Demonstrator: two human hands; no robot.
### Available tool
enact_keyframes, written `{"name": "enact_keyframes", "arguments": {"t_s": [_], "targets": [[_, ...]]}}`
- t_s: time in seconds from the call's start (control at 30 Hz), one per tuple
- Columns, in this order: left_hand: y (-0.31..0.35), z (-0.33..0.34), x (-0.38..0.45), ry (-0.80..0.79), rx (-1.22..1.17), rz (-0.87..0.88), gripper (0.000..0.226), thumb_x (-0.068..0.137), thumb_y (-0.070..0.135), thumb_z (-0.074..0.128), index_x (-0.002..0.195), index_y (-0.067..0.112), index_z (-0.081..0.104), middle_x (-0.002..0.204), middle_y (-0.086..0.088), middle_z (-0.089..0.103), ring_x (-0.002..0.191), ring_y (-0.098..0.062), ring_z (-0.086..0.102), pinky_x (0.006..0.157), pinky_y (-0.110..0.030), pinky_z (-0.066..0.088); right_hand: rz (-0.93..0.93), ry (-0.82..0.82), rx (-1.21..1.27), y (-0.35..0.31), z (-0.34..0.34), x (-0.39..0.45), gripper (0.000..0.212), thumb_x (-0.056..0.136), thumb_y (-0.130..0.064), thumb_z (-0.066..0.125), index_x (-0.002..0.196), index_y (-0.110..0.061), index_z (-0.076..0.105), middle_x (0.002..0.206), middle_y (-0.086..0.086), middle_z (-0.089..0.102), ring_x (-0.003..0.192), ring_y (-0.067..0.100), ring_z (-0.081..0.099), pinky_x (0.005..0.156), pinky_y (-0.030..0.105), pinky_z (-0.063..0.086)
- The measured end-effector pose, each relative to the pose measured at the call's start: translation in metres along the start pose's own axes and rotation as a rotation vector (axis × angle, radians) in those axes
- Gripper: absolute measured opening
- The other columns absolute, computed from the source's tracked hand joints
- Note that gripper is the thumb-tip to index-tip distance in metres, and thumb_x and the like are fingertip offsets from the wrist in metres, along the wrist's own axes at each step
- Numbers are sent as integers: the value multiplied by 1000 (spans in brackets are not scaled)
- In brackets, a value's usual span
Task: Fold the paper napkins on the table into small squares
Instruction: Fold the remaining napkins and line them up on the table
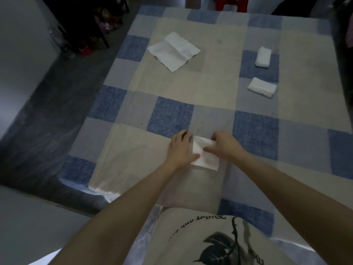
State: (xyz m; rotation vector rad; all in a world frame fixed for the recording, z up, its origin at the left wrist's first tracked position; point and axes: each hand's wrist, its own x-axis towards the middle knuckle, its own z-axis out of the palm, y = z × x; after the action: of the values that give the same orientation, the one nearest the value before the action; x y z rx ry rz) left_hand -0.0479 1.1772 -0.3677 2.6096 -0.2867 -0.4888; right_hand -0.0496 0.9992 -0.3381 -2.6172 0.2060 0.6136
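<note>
Shirt | left hand flat on napkin | right hand pinching its edge | tablecloth

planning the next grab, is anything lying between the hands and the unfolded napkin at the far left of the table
Nothing visible does. Between the hands, left hand and right hand, on the napkin being folded, and the unfolded napkin lies only bare checked tablecloth. The two folded napkins sit off to the right.
</note>
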Motion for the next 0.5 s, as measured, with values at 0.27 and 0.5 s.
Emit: {"name": "enact_keyframes", "arguments": {"t_s": [0.27,0.5], "targets": [[4,3,-8,-34,-104,42,82,79,51,67,143,14,32,148,-7,35,134,-24,34,109,-40,30,-100,-113,393,-1,-14,-10,22,81,-13,70,73,-18,51,74,-1,55,74,16,51,57,27,35],[5,-23,-11,-144,-1080,-101,8,84,4,69,92,6,69,78,-2,70,69,-11,65,75,-28,54,-167,99,940,17,-35,-48,17,83,4,67,79,-4,53,73,4,58,66,10,56,60,18,43]]}}
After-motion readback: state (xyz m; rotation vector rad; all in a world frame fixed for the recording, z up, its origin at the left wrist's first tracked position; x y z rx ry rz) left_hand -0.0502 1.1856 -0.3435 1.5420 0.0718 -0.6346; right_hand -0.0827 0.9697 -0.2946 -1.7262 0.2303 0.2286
